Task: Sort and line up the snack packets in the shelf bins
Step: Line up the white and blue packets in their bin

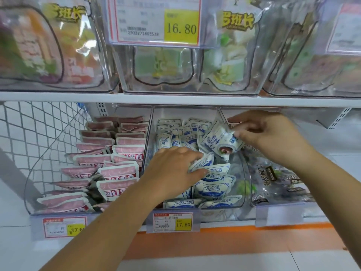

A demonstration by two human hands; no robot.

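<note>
Head: left hand [175, 169] and right hand [267, 133] hold white packets [218, 137]

White shelf [175, 99], pale floor tiles [322, 259]

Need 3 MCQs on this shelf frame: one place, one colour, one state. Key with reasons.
1. The left hand is in which lower bin? A left; B middle; C right.
2. Packets in the left lower bin are: A green; B yellow; C pink.
3. The right hand: A hangs idle; B lies flat with its fingers straight; C pinches a raised packet.

Key:
1. B: its fingers grip a white-blue packet in the middle bin.
2. C: pink packets fill it.
3. C: its thumb and fingers hold that packet above the rest.
</note>
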